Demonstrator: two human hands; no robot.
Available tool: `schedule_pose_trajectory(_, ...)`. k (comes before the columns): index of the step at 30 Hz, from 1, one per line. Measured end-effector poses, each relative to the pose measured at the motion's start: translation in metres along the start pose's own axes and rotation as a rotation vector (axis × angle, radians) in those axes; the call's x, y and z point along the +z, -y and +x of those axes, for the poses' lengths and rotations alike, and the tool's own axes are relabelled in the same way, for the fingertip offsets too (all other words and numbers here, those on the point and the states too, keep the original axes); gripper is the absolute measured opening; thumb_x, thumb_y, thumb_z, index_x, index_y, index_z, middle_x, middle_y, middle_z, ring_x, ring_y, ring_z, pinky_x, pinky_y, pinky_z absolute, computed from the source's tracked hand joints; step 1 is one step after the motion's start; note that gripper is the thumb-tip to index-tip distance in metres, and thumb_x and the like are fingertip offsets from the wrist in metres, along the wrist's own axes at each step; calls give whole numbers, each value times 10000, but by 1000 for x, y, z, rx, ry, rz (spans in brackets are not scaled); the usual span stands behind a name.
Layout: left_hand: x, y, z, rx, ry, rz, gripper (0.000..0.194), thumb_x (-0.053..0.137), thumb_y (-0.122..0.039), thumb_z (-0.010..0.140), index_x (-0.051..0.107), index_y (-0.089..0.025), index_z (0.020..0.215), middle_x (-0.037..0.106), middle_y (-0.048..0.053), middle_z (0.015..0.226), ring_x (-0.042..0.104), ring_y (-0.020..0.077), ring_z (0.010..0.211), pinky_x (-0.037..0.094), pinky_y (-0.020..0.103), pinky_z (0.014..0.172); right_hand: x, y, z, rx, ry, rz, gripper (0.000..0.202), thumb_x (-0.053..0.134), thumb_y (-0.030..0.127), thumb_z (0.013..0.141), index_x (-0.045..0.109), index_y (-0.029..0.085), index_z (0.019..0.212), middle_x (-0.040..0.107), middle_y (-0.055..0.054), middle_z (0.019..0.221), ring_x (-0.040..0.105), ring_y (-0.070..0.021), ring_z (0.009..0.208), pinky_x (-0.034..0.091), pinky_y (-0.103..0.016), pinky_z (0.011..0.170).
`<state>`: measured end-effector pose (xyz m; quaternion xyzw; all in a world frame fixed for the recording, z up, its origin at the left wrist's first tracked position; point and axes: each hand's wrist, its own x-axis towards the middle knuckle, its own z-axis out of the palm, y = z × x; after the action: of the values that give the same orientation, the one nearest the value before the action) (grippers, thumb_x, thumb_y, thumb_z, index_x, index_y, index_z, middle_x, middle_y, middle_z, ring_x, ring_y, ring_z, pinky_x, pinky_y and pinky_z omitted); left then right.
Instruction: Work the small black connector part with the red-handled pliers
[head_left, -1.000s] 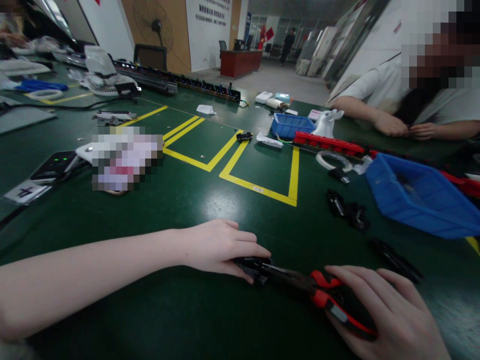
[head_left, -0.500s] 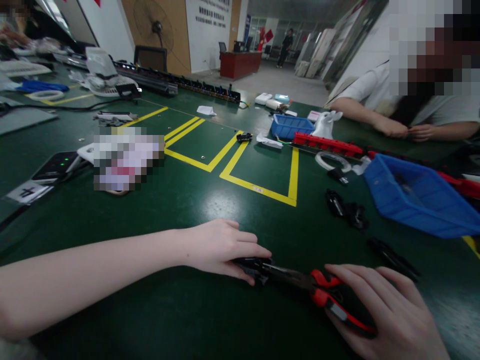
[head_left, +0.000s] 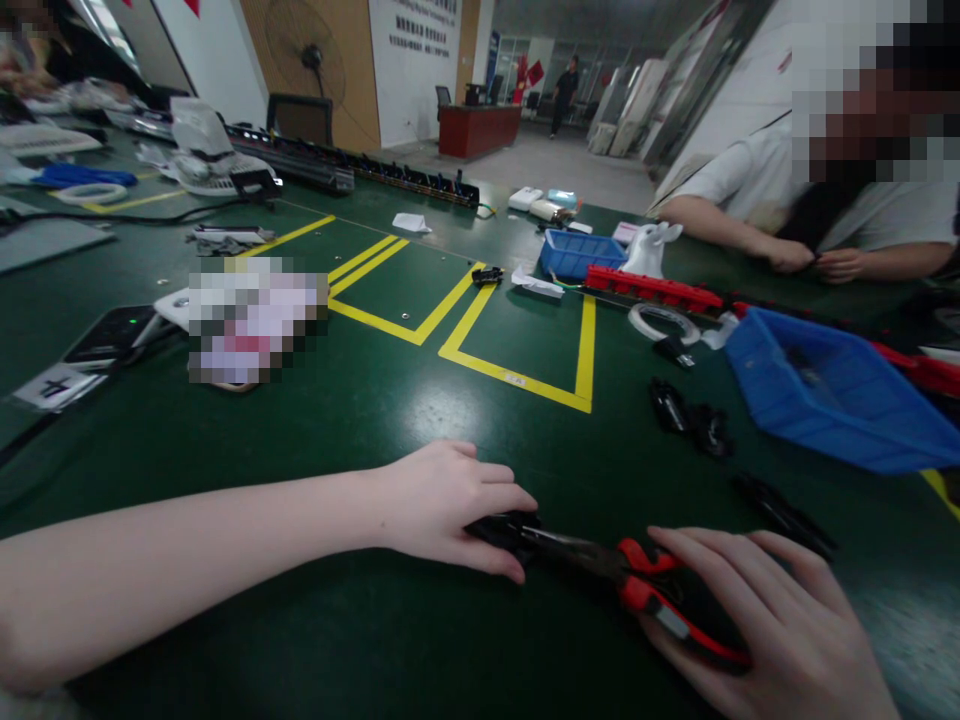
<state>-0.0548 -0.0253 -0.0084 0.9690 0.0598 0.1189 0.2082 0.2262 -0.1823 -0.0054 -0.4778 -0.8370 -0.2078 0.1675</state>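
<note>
Between the thumb and fingers of my left hand is a small black part, held low over the green table. My right hand is wrapped round the red and black handles of long-nose pliers. The pliers point left, and their tips meet the right end of the black part. Whether the jaws grip it cannot be made out. More black parts lie beyond my right hand, and a long black piece lies nearer to it.
A large blue bin stands at the right, a smaller blue bin farther back. Red strips lie beside them. A phone is at the left. Across the table sits a person.
My left thumb has moved slightly away from the black part, to the right and down. The pliers and my right hand have barely shifted left.
</note>
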Motion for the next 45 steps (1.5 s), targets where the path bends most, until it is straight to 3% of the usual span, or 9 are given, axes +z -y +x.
schedule_pose_trajectory(18, 1, 2, -1, 28, -3, 7, 481, 677, -532, 905, 611, -171, 1216, 702, 22, 985, 647, 151, 730, 414, 279, 654, 0, 3, 3, 13, -15, -4, 313, 550, 317, 929, 608, 139, 1179, 698, -119, 978, 638, -237, 813, 433, -434, 820)
schedule_pose_trajectory(25, 0, 2, -1, 39, 10, 9, 494, 669, -545, 907, 605, -175, 1228, 689, 15, 982, 639, 150, 739, 413, 288, 653, 0, 0, -3, -14, -19, -18, 329, 564, 303, 910, 617, 93, 1157, 694, -149, 979, 645, -253, 819, 427, -454, 827)
schedule_pose_trajectory(39, -3, 2, -3, 41, 17, 27, 521, 665, -541, 909, 573, -181, 1273, 646, 27, 1034, 608, 143, 732, 434, 282, 653, 0, -2, -1, -15, -9, -58, 362, 568, 316, 910, 603, 103, 1201, 695, -148, 998, 645, -268, 850, 421, -468, 848)
schedule_pose_trajectory(45, -2, 1, -2, 41, 18, 41, 530, 673, -549, 901, 575, -178, 1266, 658, 33, 1051, 619, 145, 742, 430, 277, 653, 1, -1, -6, 21, -15, -60, 383, 601, 278, 874, 592, 172, 1241, 712, -105, 1000, 662, -266, 839, 422, -476, 860)
